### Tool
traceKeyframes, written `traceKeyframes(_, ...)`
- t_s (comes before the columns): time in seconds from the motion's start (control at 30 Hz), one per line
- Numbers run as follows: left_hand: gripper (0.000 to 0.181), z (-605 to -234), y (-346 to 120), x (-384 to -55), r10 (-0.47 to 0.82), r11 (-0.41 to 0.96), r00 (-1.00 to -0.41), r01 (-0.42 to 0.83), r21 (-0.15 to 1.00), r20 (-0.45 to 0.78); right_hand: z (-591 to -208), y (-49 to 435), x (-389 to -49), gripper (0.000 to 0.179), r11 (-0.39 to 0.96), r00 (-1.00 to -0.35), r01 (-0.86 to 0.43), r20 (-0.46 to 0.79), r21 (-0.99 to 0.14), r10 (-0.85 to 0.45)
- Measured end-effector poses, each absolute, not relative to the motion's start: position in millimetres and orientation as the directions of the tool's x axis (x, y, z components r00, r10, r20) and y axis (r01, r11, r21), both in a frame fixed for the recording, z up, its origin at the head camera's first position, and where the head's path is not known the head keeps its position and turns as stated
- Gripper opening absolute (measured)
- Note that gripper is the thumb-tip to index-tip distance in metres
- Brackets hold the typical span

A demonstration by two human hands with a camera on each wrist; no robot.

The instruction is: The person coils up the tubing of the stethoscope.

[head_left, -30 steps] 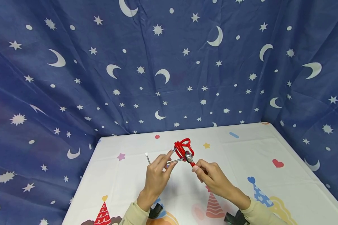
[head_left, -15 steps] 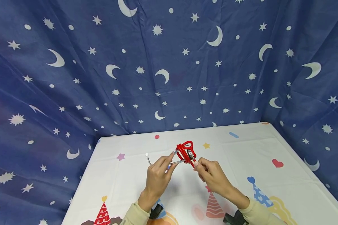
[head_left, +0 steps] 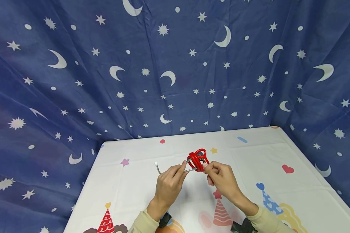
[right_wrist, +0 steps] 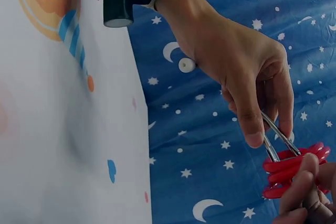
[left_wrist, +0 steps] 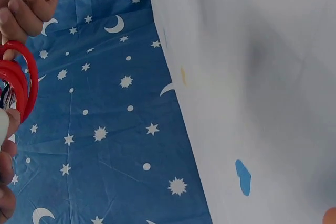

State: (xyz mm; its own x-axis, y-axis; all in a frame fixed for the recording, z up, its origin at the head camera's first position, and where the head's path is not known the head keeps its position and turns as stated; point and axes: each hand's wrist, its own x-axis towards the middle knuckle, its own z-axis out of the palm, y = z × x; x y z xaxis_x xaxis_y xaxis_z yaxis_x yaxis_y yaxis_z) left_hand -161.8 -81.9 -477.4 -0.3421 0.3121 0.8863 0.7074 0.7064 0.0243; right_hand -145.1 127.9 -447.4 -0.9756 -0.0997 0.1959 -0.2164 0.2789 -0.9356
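Both hands hold a stethoscope up over the table. Its red tubing [head_left: 196, 161] is wound in several loops around the metal ear tubes [right_wrist: 278, 135]. My left hand [head_left: 168, 187] grips those ear tubes between thumb and fingers, and one white ear tip [head_left: 156, 163] sticks out beyond the knuckles. At the right side of the coil, my right hand [head_left: 224, 178] pinches the tubing with thumb and index finger. The chest piece is mostly hidden inside the loops; a bit of shiny metal [left_wrist: 7, 96] shows there in the left wrist view.
A white tablecloth [head_left: 250, 155] with party hats, stars and a heart printed on it covers the table. Behind it hangs a blue curtain [head_left: 186, 106] with moons and stars. A dark wrist camera [right_wrist: 126, 2] sits on the left wrist.
Both hands and the stethoscope have shifted slightly right. The chest piece, in plain sight in front of the coil earlier, has gone in among the red loops; the right fingers have come up to the coil.
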Motion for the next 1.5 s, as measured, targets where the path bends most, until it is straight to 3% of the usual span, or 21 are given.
traceKeyframes(0.17,0.033,-477.3,-82.5,-163.1,0.279,0.709,-0.379,0.701,0.076,0.882,-453.0,130.8,-144.7,0.015,0.247,-0.953,-0.299,0.272,-0.922,-0.136)
traceKeyframes(0.37,0.037,-477.5,-81.4,-162.3,0.281,0.701,-0.39,0.707,0.09,0.877,-457.8,129.1,-146.3,0.002,0.389,-0.853,-0.505,0.514,-0.77,-0.089)
traceKeyframes(0.6,0.038,-477.3,-78.4,-160.2,0.297,0.682,-0.377,0.727,0.081,0.877,-461.6,130.2,-153.2,0.021,0.484,-0.792,-0.538,0.61,-0.69,-0.011)
traceKeyframes(0.77,0.041,-479.4,-79.2,-160.9,0.305,0.677,-0.396,0.73,0.095,0.866,-463.8,131.2,-158.2,0.024,0.503,-0.824,-0.48,0.566,-0.719,0.021)
traceKeyframes(0.87,0.043,-481.5,-80.4,-161.9,0.296,0.67,-0.469,0.723,0.169,0.832,-463.8,132.6,-161.6,0.023,0.455,-0.869,-0.447,0.495,-0.77,-0.017)
traceKeyframes(1.03,0.046,-484.8,-80.4,-162.3,0.278,0.667,-0.602,0.682,0.301,0.749,-465.0,135.6,-167.4,0.043,0.304,-0.929,-0.371,0.351,-0.877,-0.122)
traceKeyframes(1.27,0.045,-487.9,-80.2,-166.5,0.246,0.663,-0.703,0.624,0.413,0.668,-470.4,137.2,-175.9,0.048,0.16,-0.954,-0.272,0.244,-0.949,-0.171)
traceKeyframes(1.5,0.041,-496.4,-82.3,-176.7,0.213,0.634,-0.778,0.57,0.522,0.59,-479.2,134.4,-187.7,0.051,0.12,-0.976,-0.152,0.13,-0.981,-0.172)
